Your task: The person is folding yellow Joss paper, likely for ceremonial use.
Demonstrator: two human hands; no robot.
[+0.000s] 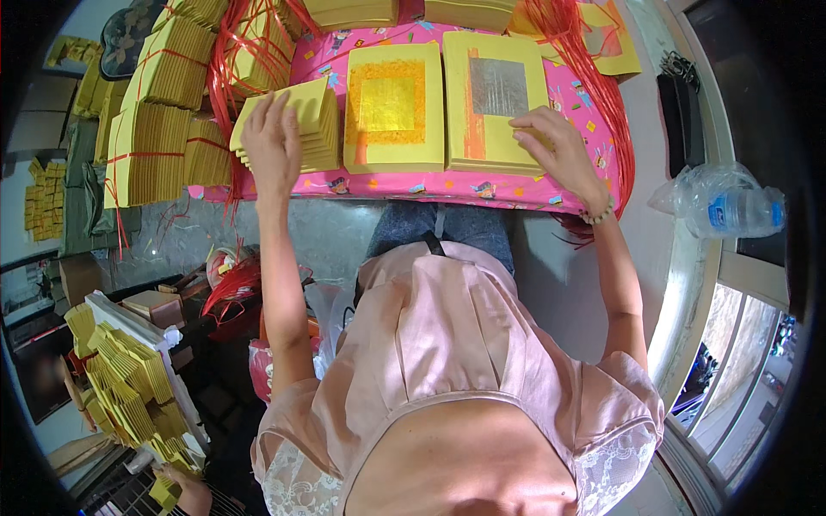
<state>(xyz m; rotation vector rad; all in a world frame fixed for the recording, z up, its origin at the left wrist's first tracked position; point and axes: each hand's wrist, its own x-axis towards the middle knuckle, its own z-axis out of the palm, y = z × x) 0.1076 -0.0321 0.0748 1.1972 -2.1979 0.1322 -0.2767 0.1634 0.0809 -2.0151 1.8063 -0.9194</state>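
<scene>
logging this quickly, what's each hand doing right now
Left hand: open, fingers over the yellow paper stack beneath it.
Right hand: loosely curled at the silver-square stack; grip cannot be told.

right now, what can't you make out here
Left hand, head view: its back hides the palm and any grip on the stepped yellow stack.
Right hand, head view: it hides part of the silver-square stack; contact unclear.
Rear yellow stack, head view: cut off by the top edge.

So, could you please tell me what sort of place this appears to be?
Probably a small paper workshop, judging by the thick yellow paper bundles tied with red strands, the long loose red plastic-looking strands, and the yellow paper stacks topped with gold and silver-coloured patches.
</scene>
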